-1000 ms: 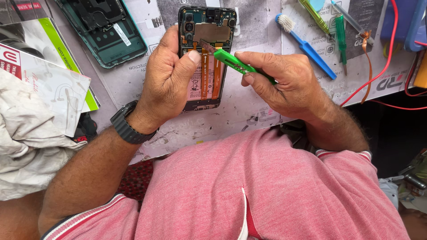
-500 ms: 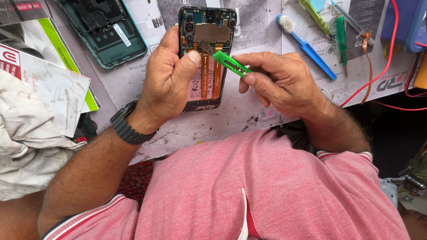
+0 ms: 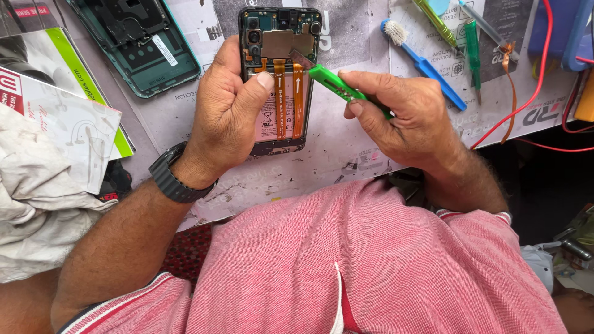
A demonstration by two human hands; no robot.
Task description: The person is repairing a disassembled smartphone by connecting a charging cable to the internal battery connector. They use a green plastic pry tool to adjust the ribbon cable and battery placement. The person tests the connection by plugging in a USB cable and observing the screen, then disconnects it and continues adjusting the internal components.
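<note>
- Left hand clasped around opened phone near mat's far edge, thumb pinning battery.
- Right hand pinching green pry tool, tip under a small cover plate.
- Prying step underway; gentle upward lever probably needed next.

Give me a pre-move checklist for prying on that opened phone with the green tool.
1. Opened phone steadied by left hand, thumb on the battery: ok.
2. Green pry tool gripped in right hand: ok.
3. Tool tip at the lifted metal piece near the phone's upper right: ok.
4. Orange flex strips clear of the tip: cannot tell.
5. Blue brush and other tools out of the hand's way: ok.
</note>
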